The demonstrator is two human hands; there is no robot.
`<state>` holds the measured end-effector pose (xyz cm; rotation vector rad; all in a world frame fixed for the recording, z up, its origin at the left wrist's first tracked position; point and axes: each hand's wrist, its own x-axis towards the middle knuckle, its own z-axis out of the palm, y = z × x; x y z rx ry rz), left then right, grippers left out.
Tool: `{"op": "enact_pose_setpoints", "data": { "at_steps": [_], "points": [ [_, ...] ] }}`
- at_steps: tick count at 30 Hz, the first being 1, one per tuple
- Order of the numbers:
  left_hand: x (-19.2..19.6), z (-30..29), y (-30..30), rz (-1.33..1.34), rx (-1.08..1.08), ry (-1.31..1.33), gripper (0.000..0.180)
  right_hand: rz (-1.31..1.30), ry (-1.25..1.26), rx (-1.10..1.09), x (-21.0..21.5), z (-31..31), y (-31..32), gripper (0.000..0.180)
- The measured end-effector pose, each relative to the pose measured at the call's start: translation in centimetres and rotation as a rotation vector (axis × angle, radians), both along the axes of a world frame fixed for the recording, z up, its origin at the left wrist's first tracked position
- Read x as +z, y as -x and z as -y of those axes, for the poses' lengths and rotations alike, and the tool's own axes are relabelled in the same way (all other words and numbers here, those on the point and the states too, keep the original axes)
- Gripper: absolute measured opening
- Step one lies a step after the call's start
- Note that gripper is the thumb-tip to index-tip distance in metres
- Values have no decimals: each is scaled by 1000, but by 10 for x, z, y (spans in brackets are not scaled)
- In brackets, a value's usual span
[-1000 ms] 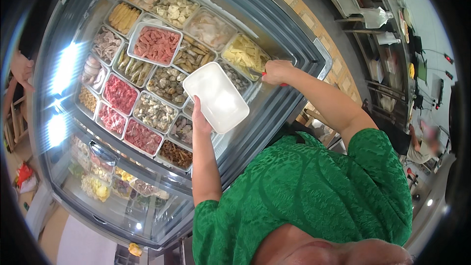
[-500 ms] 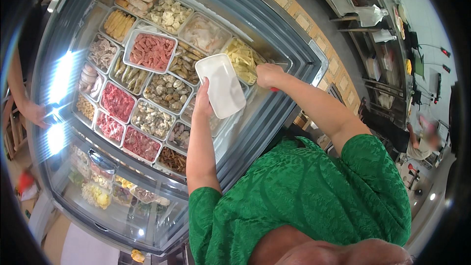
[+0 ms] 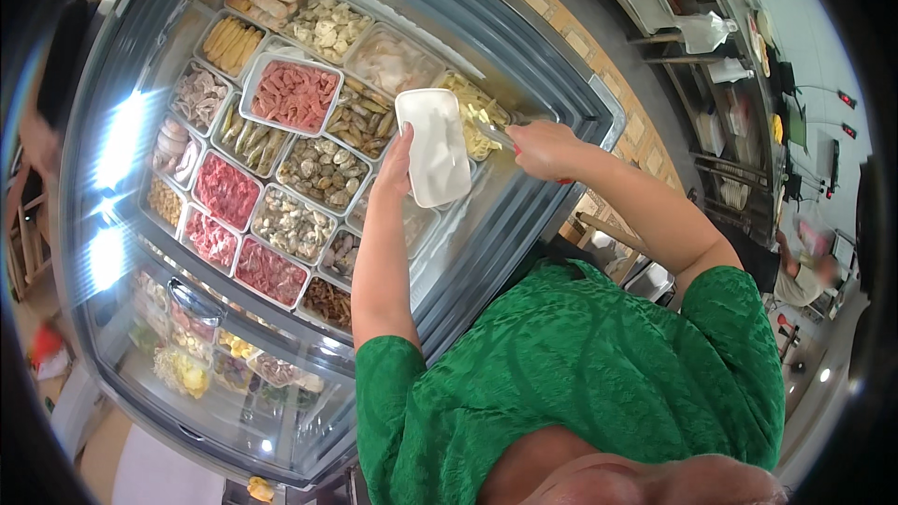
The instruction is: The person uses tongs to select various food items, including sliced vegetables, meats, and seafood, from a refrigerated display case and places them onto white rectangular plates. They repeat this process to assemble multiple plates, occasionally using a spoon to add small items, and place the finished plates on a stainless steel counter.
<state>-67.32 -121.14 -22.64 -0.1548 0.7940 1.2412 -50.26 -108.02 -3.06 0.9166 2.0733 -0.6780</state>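
My left hand (image 3: pixel 397 166) grips a white rectangular plastic tray (image 3: pixel 435 145) by its left edge, tilted over the display case. No food shows on the tray's visible face. To its right, my right hand (image 3: pixel 543 148) is closed around red-handled metal tongs (image 3: pixel 499 137). The tongs' metal end reaches into a container of pale yellow strips (image 3: pixel 472 112); the tips are hard to make out. Below the white tray, a clear container (image 3: pixel 412 223) is partly covered by it and my left hand.
A glass-fronted display case (image 3: pixel 524 65) holds several containers of food, among them pink meat strips (image 3: pixel 295 93), clams (image 3: pixel 323 173) and red meat (image 3: pixel 224 190). Another person's arm (image 3: pixel 39 145) is at the far left. Shelves (image 3: pixel 720 122) stand to the right.
The white tray has shifted right and turned more upright. My right hand has moved right and down, bringing the tongs' metal part into sight. The other person's hand has drawn back from the case.
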Motion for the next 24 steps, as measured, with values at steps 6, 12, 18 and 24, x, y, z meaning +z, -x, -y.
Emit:
{"op": "enact_pose_setpoints", "data": {
  "at_steps": [6,12,18,24],
  "points": [
    [12,-4,-3,-22,-89,21,57,-29,16,43,7,13,34,35],
    [-8,16,10,223,61,-63,66,-46,-78,-33,26,-8,19,42],
    [-12,36,17,159,100,28,66,52,-112,172,-42,-20,18,39],
    [-28,42,10,144,78,51,63,17,-141,275,-75,-19,21,38]
  ]
}}
